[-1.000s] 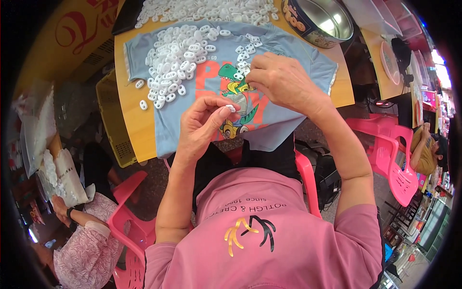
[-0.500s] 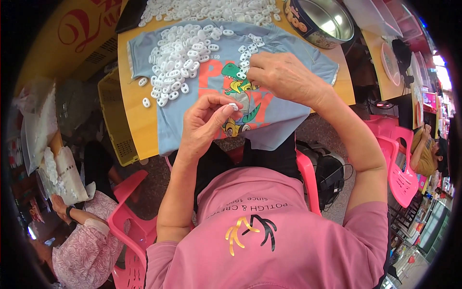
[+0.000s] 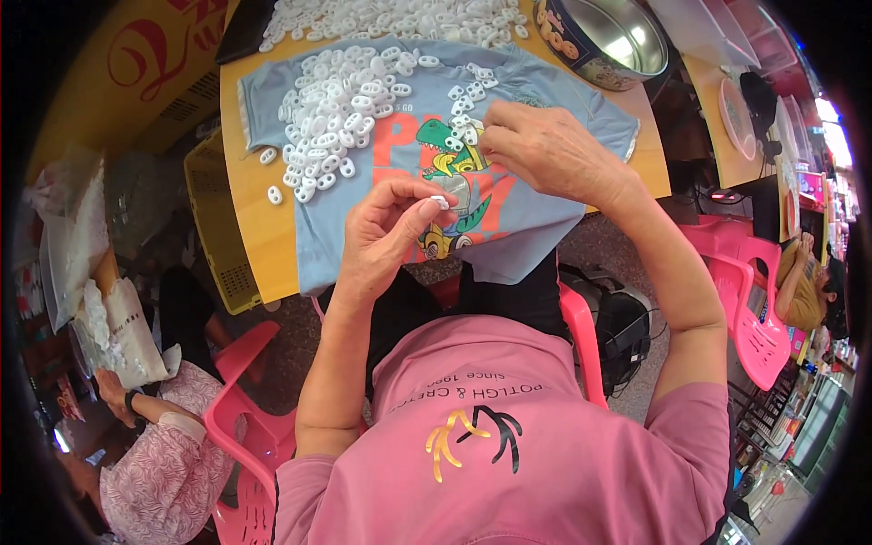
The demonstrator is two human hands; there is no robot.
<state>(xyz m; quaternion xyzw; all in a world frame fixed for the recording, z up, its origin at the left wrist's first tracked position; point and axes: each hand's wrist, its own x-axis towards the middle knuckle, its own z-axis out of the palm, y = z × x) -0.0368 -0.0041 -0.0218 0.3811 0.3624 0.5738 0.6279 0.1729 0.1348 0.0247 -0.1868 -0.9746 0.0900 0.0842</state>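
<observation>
My left hand (image 3: 386, 232) is closed, pinching a small white two-hole plastic piece (image 3: 440, 201) between thumb and forefinger above the printed dinosaur. To its right, my right hand (image 3: 559, 153) hovers low over the cloth with bent fingers drawn together; its fingertips are partly hidden, so what they hold, if anything, cannot be made out. Right beside those fingertips lies a loose string of similar white pieces (image 3: 461, 107). A larger heap of them (image 3: 331, 113) covers the left part of the blue-grey T-shirt (image 3: 545, 227), which is spread over the table.
More white pieces (image 3: 391, 20) lie along the far side of the yellow table (image 3: 259, 245). A round tin (image 3: 601, 41) stands at the far right. A yellow crate (image 3: 222, 227) is left of the table. Pink chairs (image 3: 758, 300) and other people sit on both sides.
My right hand has shifted slightly right, away from the small group of white pieces, uncovering more of them. My left hand keeps its pinch in nearly the same place.
</observation>
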